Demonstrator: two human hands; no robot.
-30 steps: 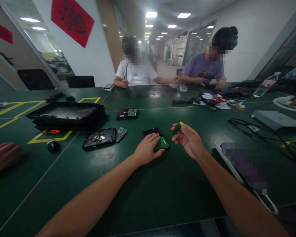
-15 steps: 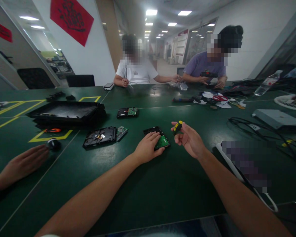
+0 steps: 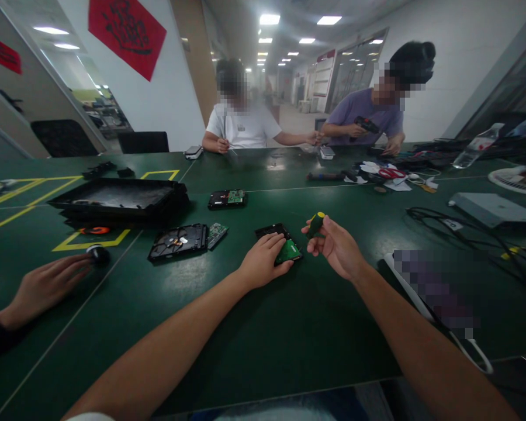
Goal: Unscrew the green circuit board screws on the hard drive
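Note:
My left hand (image 3: pixel 265 262) lies over a hard drive (image 3: pixel 290 250) with a green circuit board, fingers across its top and thumb at its near edge, gripping it against the table. Part of the drive is hidden beneath the fingers. Just to its right, my right hand (image 3: pixel 339 248) is closed on a screwdriver (image 3: pixel 317 222) with a green and yellow handle, raised above the table. I cannot make out the screwdriver's shaft. Left of the held drive are a second, black hard drive (image 3: pixel 178 242) and a loose circuit board (image 3: pixel 217 234); another hard drive (image 3: pixel 228 199) sits farther back.
Stacked black trays (image 3: pixel 114 199) stand at left. A co-worker's hand (image 3: pixel 48 286) holds a small dark object at the left edge. Two people sit across the table (image 3: pixel 263 351). On the right lie a phone (image 3: pixel 433 292), black cables (image 3: pixel 442 219) and a grey metal box (image 3: pixel 497 210).
The screwdriver has turned slightly in my right hand; my left hand has stayed on the drive. The person across at right has raised a power drill. The co-worker's hand at left has shifted slightly right.

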